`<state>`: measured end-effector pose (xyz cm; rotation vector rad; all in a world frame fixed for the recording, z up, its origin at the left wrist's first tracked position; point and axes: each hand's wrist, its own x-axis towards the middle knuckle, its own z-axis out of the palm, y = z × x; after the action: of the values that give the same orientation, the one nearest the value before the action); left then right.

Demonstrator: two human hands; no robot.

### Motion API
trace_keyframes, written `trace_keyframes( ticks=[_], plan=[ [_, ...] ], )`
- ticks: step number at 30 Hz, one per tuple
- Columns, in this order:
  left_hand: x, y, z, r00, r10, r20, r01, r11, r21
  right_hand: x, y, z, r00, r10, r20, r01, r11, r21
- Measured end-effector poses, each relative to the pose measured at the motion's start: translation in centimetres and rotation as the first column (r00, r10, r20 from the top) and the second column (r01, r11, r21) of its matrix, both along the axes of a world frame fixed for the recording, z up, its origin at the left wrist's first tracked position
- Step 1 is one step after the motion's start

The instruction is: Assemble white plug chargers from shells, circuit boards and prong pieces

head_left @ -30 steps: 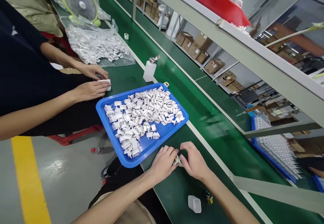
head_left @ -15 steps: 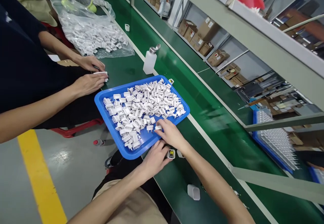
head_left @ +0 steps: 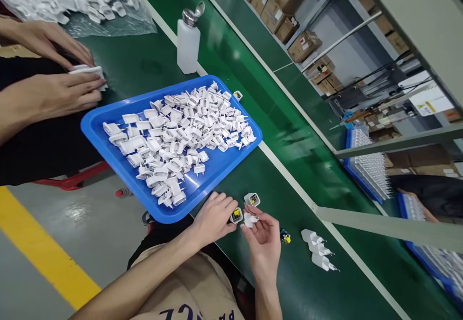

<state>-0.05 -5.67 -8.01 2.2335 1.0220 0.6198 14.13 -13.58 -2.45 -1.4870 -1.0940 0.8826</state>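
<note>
My left hand (head_left: 216,215) is closed around a white charger housing (head_left: 236,215), whose open end shows a yellow part inside. Just to its right, my right hand (head_left: 265,233) pinches a small white plug cap (head_left: 250,220) with metal pins. The cap is close to the housing's open end; whether they touch I cannot tell. A second open charger housing (head_left: 252,199) lies on the bench beyond my fingers. Many more white plug caps (head_left: 173,141) fill the blue tray (head_left: 170,216) ahead of my hands.
Assembled white chargers (head_left: 318,250) and a small circuit board (head_left: 285,236) lie at right. A pump bottle (head_left: 188,43) stands behind the tray. At left, a co-worker's hands (head_left: 54,79) hold white pieces near a plastic bag (head_left: 141,21). A grey frame bar (head_left: 379,226) crosses at right.
My right hand has come back from the tray with a plug cap, to beside my left hand's housing. The view has shifted closer and to the right.
</note>
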Motion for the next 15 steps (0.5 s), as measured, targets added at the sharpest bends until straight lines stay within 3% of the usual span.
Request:
trace_keyframes(
  ticks=[2, 6, 8, 12, 15],
  plan=[
    [-0.2, 0.2, -0.1, 1.0, -0.02, -0.003, 0.02, 1.0, -0.001, -0.3, 0.2, -0.9, 0.97, 0.034, 0.24, -0.043, 0.999, 0.034],
    [-0.9, 0.4, -0.3, 0.998, -0.048, 0.035, 0.048, 0.999, -0.002, 0.9, 1.2, -1.2, 0.697, 0.17, 0.696, -0.246, 0.969, 0.009],
    [-1.1, 0.4, -0.5, 0.994, -0.067, 0.083, 0.068, 0.998, -0.003, 1.7, 1.5, -0.9, 0.621, 0.206, 0.757, -0.294, 0.956, -0.019],
    [-1.3, 0.5, -0.8, 0.983, -0.1, 0.154, 0.1, 0.995, 0.008, 2.5, 1.6, 0.0, 0.594, 0.352, 0.723, -0.409, 0.906, -0.106],
    [-1.4, 0.6, -0.9, 0.98, -0.1, 0.173, 0.098, 0.995, 0.02, 2.5, 1.7, 0.7, 0.55, 0.39, 0.738, -0.436, 0.888, -0.145]
  ],
)
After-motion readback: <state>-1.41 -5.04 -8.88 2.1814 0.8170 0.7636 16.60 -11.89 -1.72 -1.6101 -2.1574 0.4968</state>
